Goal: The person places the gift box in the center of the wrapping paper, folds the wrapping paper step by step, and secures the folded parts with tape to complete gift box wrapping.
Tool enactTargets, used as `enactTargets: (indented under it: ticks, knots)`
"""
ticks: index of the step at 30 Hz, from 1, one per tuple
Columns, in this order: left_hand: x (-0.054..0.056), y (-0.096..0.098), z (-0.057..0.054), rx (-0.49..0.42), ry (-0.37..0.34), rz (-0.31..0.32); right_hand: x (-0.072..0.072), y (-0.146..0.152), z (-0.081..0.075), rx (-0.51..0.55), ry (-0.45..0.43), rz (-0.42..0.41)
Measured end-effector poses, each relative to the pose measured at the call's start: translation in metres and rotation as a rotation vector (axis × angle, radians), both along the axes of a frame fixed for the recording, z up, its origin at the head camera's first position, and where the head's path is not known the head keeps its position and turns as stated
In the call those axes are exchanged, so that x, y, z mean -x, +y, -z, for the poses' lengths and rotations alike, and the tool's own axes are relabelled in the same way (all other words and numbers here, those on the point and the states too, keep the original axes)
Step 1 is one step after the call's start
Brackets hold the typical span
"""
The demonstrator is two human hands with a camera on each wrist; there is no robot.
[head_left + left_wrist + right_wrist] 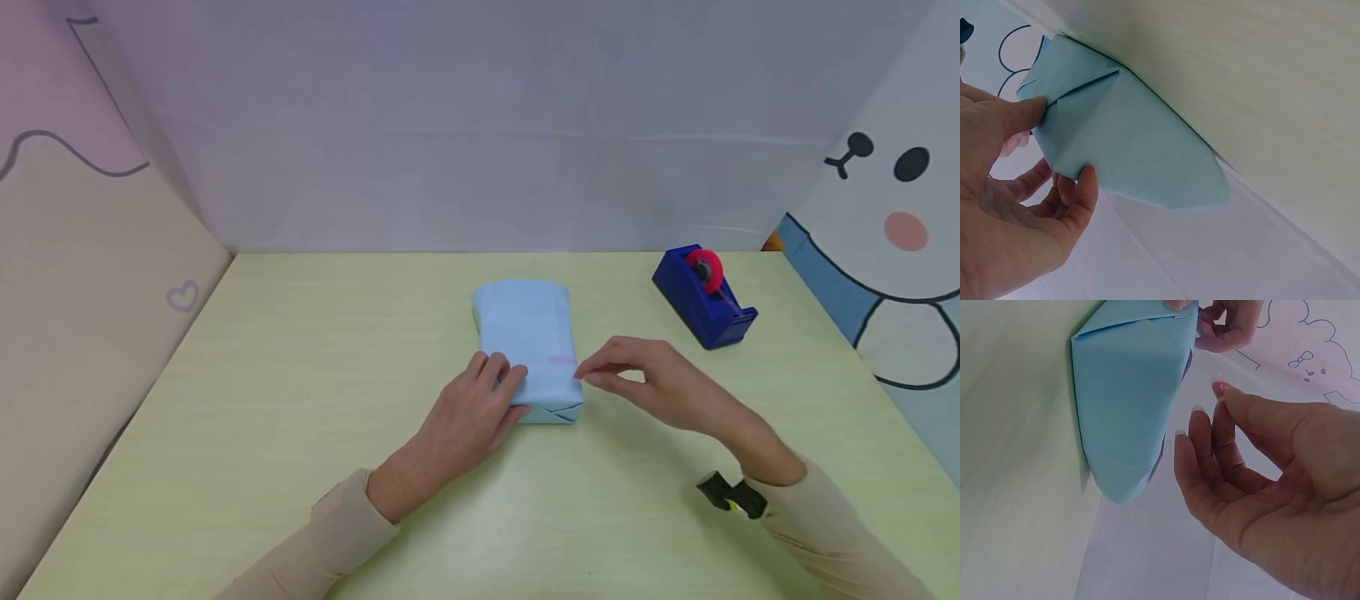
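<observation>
Your light blue wrapped parcel (529, 346) lies mid-table, well left of the blue tape dispenser (705, 297). Your left hand (471, 410) rests on the parcel's near end, fingers together, pressing the folded flap down. Your right hand (654, 377) hovers just beside the parcel's right edge, thumb and forefinger pinched; whether they hold tape, I cannot tell. You seem to be sealing that end: next, keep the flap flat and fix it.

Head view: high, looking forward and down across the pale green wooden tabletop (247, 433), taking in both hands.
Left wrist view: low and very close, seemingly tipped sideways, facing the light blue paper-wrapped parcel (1129, 150).
Right wrist view: equally close, from the opposite side.
Shared: the parcel (1125, 394), in all three.
</observation>
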State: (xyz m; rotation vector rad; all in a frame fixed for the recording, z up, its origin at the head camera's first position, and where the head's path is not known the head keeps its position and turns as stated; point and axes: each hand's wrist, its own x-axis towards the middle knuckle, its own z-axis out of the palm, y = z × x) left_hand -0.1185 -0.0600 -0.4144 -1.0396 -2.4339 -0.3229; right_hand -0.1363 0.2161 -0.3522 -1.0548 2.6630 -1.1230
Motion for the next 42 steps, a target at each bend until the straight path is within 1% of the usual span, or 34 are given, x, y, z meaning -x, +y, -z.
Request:
enactTargets:
  ticks: [9,15,20,25,35,42]
  knots:
    - [0.000,0.000,0.001,0.013,0.023,-0.005,-0.001,-0.011,0.001,-0.007,-0.009,-0.054]
    - [0.000,0.000,0.000,0.011,0.019,-0.006,-0.004,-0.016,-0.001,-0.027,-0.023,-0.077]
    - [0.000,0.000,-0.001,0.002,0.015,-0.003,-0.004,-0.020,0.000,-0.066,-0.068,-0.083]
    - [0.000,0.000,-0.001,0.000,0.018,-0.003,-0.003,-0.026,0.001,-0.083,-0.107,-0.108]
    - [0.000,0.001,0.001,-0.009,0.063,0.002,-0.003,-0.034,-0.001,-0.121,-0.085,-0.194]
    - [0.001,0.001,0.001,0.005,0.060,-0.003,-0.002,-0.042,-0.002,-0.148,-0.074,-0.231]
